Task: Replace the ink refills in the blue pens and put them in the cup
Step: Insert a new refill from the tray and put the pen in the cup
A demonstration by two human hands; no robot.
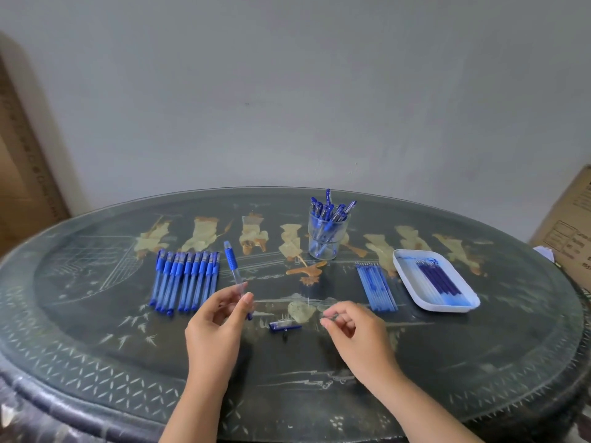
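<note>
Hands near the table point(128, 346) edge: left hand point(217, 321) pinches the pen barrel point(232, 266) at its clear rear half between thumb and fingertips, blue grip end pointing far. Right hand point(351, 330) has thumb and forefinger drawn together, other fingers curled; whether anything is in the pinch is too blurred to tell. Between the hands a blue cap point(284, 327) lies on the table. Barrel judged light, stiff, smooth plastic and likely slippery on the clear section; the ribbed grip is the surer hold for twisting. Farther out, left, a row of blue pens point(185, 279) lies side by side; right, a bundle of fresh refills point(377, 287), judged thin, bendable, best taken mid-length. Just beside them, far right, a white tray point(403, 276) holds darker refills. Farthest, a clear cup point(326, 241) stands upright with pens inside; probably tips easily.
</note>
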